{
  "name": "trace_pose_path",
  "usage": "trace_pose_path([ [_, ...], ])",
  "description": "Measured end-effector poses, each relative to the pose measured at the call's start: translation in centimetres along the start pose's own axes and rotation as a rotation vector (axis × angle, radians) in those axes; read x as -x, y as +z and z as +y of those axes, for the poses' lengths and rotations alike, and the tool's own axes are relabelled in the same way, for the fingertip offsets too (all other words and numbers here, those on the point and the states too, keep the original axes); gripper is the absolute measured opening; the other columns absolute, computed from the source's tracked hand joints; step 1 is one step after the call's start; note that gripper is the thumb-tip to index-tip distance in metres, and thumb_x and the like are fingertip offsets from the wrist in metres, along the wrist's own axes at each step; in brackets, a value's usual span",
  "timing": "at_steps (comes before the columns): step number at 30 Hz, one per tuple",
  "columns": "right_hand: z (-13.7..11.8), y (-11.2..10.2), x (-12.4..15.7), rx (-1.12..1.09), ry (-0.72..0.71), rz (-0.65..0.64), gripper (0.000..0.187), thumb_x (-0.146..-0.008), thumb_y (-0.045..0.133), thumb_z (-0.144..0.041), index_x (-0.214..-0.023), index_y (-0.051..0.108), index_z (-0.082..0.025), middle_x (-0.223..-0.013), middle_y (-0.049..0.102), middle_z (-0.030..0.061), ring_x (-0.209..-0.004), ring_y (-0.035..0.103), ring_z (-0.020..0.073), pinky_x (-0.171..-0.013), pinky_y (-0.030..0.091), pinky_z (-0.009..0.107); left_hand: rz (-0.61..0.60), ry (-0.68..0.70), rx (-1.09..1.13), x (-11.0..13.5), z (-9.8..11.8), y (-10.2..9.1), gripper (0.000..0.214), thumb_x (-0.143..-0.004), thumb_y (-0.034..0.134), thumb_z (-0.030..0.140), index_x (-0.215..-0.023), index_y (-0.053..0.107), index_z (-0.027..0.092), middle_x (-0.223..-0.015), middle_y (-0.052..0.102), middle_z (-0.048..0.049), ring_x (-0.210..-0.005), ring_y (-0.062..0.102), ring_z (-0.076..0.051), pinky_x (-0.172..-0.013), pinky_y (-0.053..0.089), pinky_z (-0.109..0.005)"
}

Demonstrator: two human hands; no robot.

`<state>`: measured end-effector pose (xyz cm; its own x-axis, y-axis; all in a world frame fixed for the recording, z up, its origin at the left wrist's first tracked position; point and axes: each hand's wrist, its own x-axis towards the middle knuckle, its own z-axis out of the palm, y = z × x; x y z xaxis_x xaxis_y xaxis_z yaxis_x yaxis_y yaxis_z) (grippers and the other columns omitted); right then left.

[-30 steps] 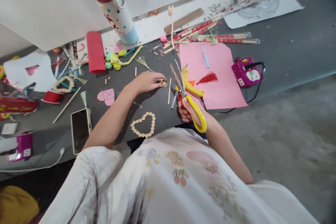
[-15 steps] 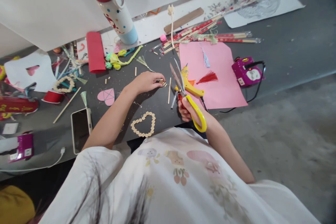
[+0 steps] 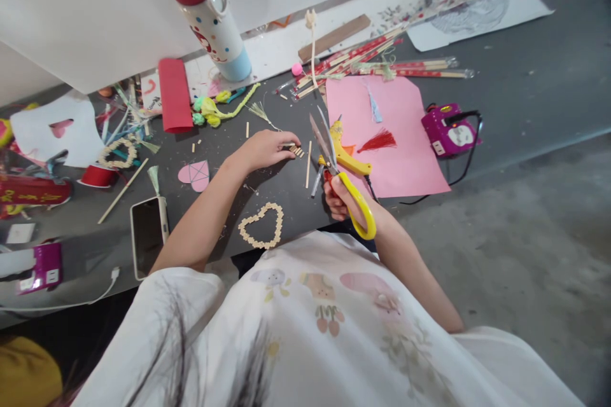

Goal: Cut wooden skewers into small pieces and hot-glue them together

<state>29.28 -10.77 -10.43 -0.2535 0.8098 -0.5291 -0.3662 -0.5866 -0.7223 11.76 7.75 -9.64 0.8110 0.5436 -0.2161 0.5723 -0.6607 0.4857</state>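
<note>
My left hand [image 3: 274, 148] is closed in a pinch at several short wooden stick pieces [image 3: 296, 151], just above the dark tabletop. My right hand [image 3: 337, 198] grips a pair of scissors [image 3: 329, 143] with yellow handles, its blades parted and pointing away from me. A longer thin wooden stick [image 3: 308, 165] lies between the hands. Nearer my body rests a heart outline made of short stick pieces [image 3: 242, 229]. Just past the scissors lies a yellow glue gun [image 3: 351, 160], partly on pink paper [image 3: 405, 172]. My right fingers are partly hidden by the scissor handle.
A tall bottle [image 3: 224, 44] stands at the back, near a red envelope [image 3: 174, 98]. Wrapped sticks [image 3: 353, 54] lie behind the pink paper. At the right is a purple box with a cord [image 3: 449, 133]; on the left, a phone [image 3: 147, 235] and a pink heart [image 3: 196, 175].
Both hands and the scissors stay almost where they were. The view has shifted very slightly; nothing has been picked up or let go.
</note>
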Motion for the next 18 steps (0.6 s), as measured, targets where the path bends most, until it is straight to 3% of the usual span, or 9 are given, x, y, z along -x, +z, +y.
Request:
trace_pose_path([
  [6, 0.3, -0.1, 0.0, 0.007, -0.006, -0.005, 0.055, -0.074, 0.051, -0.074, -0.074, 0.030, -0.022, -0.057, 0.022, -0.0081, -0.045, 0.016, 0.0042, -0.043, 0.016, 0.023, 0.062, -0.075, -0.079, 1.6, -0.1, -0.8, 0.037, -0.084, 0.054, 0.042, -0.113, 0.061, 0.021, -0.068, 0.061, 0.0003, -0.062, 0.055, -0.013, -0.059, 0.034, -0.024],
  [18, 0.1, 0.7, 0.7, 0.016, -0.029, 0.018, 0.057, -0.072, 0.052, -0.075, -0.074, 0.030, -0.022, -0.057, 0.020, -0.0093, -0.045, 0.015, 0.0040, -0.042, 0.017, 0.020, 0.106, -0.242, -0.023, 6.9, 1.6, -0.7, 0.034, -0.092, 0.039, 0.044, -0.108, 0.061, 0.023, -0.097, 0.070, -0.0029, -0.080, 0.063, -0.018, -0.068, 0.040, -0.027],
])
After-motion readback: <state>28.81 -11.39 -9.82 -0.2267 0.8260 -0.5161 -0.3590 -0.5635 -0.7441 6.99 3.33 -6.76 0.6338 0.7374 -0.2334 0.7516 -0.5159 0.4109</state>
